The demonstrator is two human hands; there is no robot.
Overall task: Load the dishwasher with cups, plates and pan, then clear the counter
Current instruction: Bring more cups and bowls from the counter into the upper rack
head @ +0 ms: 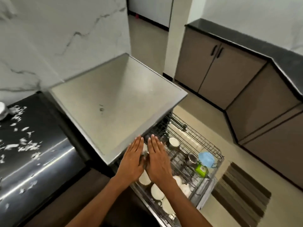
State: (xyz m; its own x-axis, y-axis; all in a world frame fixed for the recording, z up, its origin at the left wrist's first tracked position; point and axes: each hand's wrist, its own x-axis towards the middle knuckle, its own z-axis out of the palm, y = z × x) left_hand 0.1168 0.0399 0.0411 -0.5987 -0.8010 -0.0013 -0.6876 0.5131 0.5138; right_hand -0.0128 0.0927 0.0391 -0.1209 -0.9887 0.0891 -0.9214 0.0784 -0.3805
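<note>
My left hand (132, 163) and right hand (157, 163) are stretched out flat, side by side, fingers straight and together, gripping nothing; whether the palms touch anything below them I cannot tell. Both hover over the pulled-out dishwasher rack (211, 151), at its end nearest the steel dishwasher top (114, 102). In the rack I see pale cups (174, 142) standing mouth-up and white plates (157, 192) on edge along the near side, some partly hidden under my wrists. A small steel cup (191, 158) stands near the right end, just beside a blue item (206, 158) and a green packet (200, 169); its print is too blurred to read. Left of the dishwasher lies the black counter (32, 153), carrying white flecks.
</note>
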